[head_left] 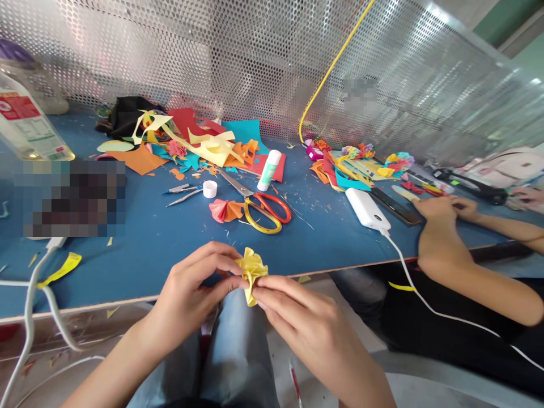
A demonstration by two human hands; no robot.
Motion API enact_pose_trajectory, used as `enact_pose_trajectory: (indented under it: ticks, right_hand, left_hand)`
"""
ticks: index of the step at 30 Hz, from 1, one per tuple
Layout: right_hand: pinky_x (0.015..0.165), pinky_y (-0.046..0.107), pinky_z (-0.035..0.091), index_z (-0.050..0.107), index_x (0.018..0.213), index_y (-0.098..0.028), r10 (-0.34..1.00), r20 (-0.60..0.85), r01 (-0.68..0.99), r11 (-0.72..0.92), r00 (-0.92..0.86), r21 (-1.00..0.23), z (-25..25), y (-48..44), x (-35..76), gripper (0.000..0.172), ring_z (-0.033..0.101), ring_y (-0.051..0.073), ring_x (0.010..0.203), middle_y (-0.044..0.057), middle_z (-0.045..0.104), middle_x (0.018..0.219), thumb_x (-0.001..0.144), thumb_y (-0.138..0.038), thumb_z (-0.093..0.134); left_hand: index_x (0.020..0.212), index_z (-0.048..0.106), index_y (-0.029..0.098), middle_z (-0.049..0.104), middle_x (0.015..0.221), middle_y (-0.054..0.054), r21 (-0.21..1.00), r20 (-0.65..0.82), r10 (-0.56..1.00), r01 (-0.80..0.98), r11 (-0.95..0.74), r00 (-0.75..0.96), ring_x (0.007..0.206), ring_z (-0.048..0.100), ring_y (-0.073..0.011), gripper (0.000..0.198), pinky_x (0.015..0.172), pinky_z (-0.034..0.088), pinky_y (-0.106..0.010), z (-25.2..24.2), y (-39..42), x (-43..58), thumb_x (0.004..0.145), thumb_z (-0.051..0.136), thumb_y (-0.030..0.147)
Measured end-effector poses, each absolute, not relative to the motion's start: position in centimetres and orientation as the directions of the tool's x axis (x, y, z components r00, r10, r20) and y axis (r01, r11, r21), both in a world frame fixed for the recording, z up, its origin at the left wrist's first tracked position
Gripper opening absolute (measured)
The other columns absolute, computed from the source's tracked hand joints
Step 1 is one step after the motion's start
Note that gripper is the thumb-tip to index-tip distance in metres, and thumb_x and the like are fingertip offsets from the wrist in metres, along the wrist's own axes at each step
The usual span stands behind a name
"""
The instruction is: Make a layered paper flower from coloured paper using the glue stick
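A crumpled, ruffled yellow paper flower (254, 267) is held in front of the table edge, above my lap. My left hand (199, 283) pinches its left side between thumb and fingers. From the right, my right hand (297, 309) grips its lower right side with the fingertips. On the table just beyond lie scissors (266, 212) with one red and one yellow handle loop. Beside their handles sits a folded pink and orange paper piece (225, 211). A glue stick (269, 170) stands uncapped behind the scissors, and its white cap (209, 188) rests to the left.
Coloured paper scraps (204, 141) pile up against the perforated metal screen (255, 62). A compass (185, 191) lies left of the cap. A bottle (32, 122) stands far left. At right are a white power bank (368, 208), a phone (395, 205) and another person's arms (450, 243).
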State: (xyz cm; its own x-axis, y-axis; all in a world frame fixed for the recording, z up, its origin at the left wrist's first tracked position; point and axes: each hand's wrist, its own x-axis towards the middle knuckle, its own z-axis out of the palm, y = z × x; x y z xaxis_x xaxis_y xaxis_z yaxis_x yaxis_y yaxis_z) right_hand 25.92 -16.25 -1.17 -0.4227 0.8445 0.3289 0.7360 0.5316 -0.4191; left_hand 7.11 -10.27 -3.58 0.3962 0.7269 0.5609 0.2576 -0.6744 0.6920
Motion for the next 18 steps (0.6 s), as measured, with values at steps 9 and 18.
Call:
enact_pose_trajectory:
  ticks: [9, 18]
  right_hand:
    - [0.079, 0.021, 0.049, 0.055, 0.105, -0.023, 0.840, 0.372, 0.682, 0.540, -0.396, -0.494, -1.4, -16.4, 26.1, 0.023, 0.061, 0.011, 0.088, -0.001, 0.062, 0.101, 0.082, -0.021, 0.055]
    - [0.058, 0.020, 0.041, 0.055, 0.076, -0.023, 0.952, 0.203, 0.752, 0.304, -0.228, -0.585, 1.3, -14.5, 24.7, 0.005, 0.054, 0.008, 0.065, -0.005, 0.059, 0.077, 0.080, -0.025, 0.056]
  left_hand:
    - [0.082, 0.051, 0.020, 0.064, 0.087, -0.002, 0.763, 0.522, 0.781, 0.221, -0.607, 0.344, 0.078, 0.063, -0.0114, 0.017, 0.068, 0.050, -0.019, -4.5, -11.3, 7.5, 0.075, 0.060, 0.008]
    - [0.094, 0.050, 0.023, 0.067, 0.086, 0.001, 0.781, 0.482, 0.843, 0.319, -0.537, 0.240, 0.077, 0.066, -0.0091, 0.024, 0.067, 0.051, -0.012, -4.4, -11.7, 8.2, 0.074, 0.061, 0.014]
